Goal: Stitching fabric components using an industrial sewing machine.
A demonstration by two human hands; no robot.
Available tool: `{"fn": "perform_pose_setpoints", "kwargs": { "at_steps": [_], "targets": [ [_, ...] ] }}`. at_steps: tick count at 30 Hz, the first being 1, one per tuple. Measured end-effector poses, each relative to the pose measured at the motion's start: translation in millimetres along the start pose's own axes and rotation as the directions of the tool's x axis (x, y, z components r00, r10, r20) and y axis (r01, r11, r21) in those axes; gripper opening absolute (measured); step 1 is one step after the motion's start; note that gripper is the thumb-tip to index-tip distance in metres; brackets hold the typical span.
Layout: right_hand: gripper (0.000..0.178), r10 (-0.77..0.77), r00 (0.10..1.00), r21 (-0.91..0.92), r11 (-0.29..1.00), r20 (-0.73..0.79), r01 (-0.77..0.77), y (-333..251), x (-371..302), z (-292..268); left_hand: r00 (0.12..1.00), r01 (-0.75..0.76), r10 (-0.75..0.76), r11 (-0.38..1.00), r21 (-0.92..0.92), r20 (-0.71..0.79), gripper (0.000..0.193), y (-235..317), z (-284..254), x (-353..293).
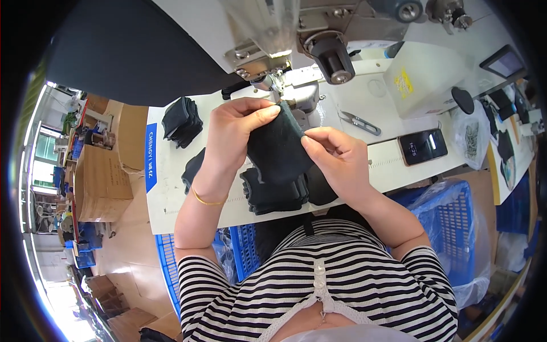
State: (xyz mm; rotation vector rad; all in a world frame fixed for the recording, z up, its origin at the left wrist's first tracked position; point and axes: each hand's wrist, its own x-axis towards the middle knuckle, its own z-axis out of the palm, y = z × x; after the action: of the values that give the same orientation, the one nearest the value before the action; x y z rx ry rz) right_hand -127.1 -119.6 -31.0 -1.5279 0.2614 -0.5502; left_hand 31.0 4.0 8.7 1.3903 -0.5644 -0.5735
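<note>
A dark fabric piece (pixel 278 149) hangs between my two hands, just in front of the sewing machine's needle area (pixel 279 82). My left hand (pixel 242 122) pinches its upper left corner between thumb and fingers. At its upper right edge, my right hand (pixel 337 154) grips the cloth the same way. The edge between them is drawn straight. Below the held piece lies a stack of similar dark fabric pieces (pixel 270 196), partly covered by it. Another dark stack (pixel 182 121) sits on the white table to the left, and a third pile (pixel 195 168) is half hidden behind my left wrist.
Thread snips (pixel 360 122) and a black phone (pixel 423 146) lie on the table (pixel 382 165) to the right. A clear plastic bag (pixel 472 137) hangs beyond them. Blue baskets (pixel 450 228) stand below the table edge. Cardboard boxes (pixel 102 182) are on the floor at left.
</note>
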Motion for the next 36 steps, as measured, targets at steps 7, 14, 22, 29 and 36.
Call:
{"fn": "perform_pose_setpoints", "kwargs": {
  "at_steps": [7, 14, 22, 29, 36],
  "targets": [
    [0.017, -0.011, 0.999, 0.097, 0.995, -0.039, 0.014, -2.8, 18.5, 4.9, 0.993, 0.119, -0.118, 0.991, -0.055, 0.015, 0.009, 9.6, -6.5, 27.6],
    [0.018, -0.016, 0.999, 0.118, 0.993, -0.029, 0.019, -0.9, 22.4, 2.0, 0.99, 0.138, -0.139, 0.99, -0.042, -0.026, 0.006, 11.7, -4.1, 31.2],
    [0.018, 0.004, 0.999, 0.098, 0.995, -0.033, -0.001, -0.3, 20.6, 1.8, 0.992, 0.127, -0.128, 0.991, -0.035, -0.023, 0.006, 11.0, -3.6, 30.7],
    [0.017, 0.023, 1.0, 0.198, 0.98, -0.013, -0.02, 4.2, 23.1, 3.9, 0.994, 0.102, -0.103, 0.994, 0.025, 0.029, 0.016, 14.6, -8.1, 34.1],
    [0.017, 0.004, 1.0, 0.213, 0.977, 0.015, -0.008, 2.2, 21.3, 3.9, 0.994, 0.107, -0.109, 0.993, 0.043, 0.032, 0.023, 14.3, -13.2, 38.6]
  ]
}}
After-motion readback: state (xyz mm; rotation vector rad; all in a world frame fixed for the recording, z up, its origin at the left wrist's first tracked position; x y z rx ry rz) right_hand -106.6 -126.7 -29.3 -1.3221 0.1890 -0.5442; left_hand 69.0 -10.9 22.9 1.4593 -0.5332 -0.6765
